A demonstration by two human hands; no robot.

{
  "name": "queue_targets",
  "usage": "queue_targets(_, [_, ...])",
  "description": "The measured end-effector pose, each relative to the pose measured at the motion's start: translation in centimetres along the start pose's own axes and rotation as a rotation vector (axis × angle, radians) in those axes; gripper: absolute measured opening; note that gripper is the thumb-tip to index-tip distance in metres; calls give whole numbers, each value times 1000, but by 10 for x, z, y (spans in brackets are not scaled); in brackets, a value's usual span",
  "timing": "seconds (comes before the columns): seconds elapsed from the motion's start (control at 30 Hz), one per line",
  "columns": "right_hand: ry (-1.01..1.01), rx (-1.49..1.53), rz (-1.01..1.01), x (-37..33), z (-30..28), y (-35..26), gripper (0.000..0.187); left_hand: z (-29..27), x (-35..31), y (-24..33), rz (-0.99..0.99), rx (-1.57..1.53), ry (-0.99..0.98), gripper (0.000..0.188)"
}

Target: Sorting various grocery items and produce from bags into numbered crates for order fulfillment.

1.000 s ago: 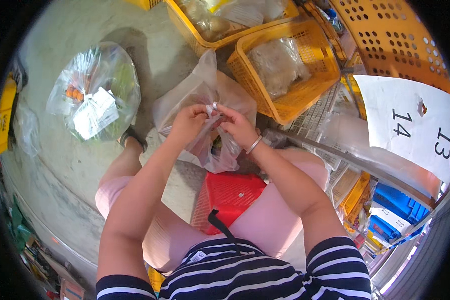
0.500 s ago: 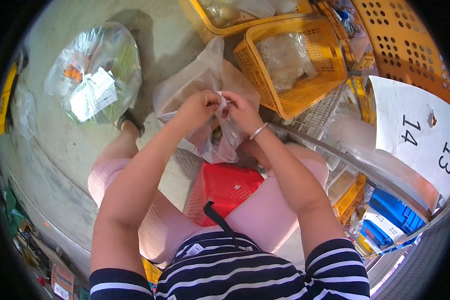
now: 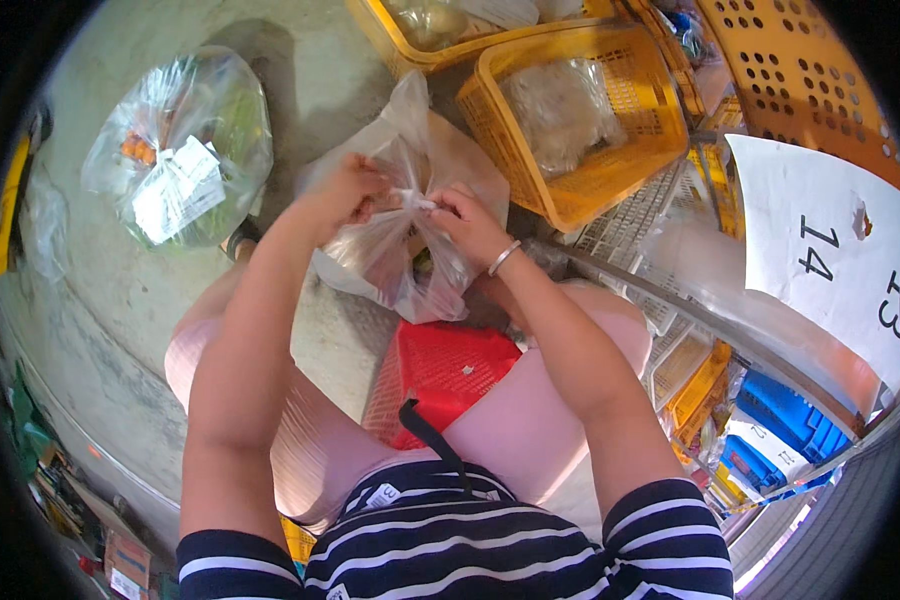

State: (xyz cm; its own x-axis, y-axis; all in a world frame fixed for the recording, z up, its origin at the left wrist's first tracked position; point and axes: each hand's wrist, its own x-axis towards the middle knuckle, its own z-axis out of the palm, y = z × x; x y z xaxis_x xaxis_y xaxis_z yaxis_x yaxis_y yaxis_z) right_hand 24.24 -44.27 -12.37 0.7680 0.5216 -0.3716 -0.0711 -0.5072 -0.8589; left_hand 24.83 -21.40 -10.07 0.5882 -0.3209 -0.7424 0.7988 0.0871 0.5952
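Note:
A clear plastic bag (image 3: 395, 265) stands on the floor between my knees, its neck gathered into a twisted knot. My left hand (image 3: 348, 192) is closed with curled fingers at the left side of the knot, gripping the bag's plastic. On the other side, my right hand (image 3: 470, 228) pinches a twisted end of the same bag between thumb and fingers. What lies inside the bag is mostly hidden; something dark and greenish shows through below the knot.
A tied clear bag of vegetables (image 3: 185, 150) with a white label sits at the left. Yellow crates (image 3: 530, 150) stand ahead to the right. Below the bag is a red basket (image 3: 440, 380). Along the right runs a rack (image 3: 710, 310) with numbered paper and blue bins (image 3: 790, 415).
My hands have moved apart, the left one going left and up, the right slightly down. The bag's neck now shows as a tightened knot between them.

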Motion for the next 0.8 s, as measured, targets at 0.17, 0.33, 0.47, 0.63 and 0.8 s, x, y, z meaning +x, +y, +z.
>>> queue_targets(0.17, [-73,-566,-236,-21,13,-26,24,19,11,9,-149,-922,-31,23])
queue_targets(0.33, [-197,-669,-182,-20,6,-46,20,59,12,6,407,504,282,23])
queue_targets(0.47, [164,502,119,-31,12,-20,12,-9,24,-45,500,431,863,28])
queue_targets(0.63, [353,1007,219,-42,-17,-36,11,-29,42,-106,-468,-386,844,59])
queue_targets(0.8, [591,1016,182,-65,-47,-4,8,34,58,-52,-128,-458,360,72])
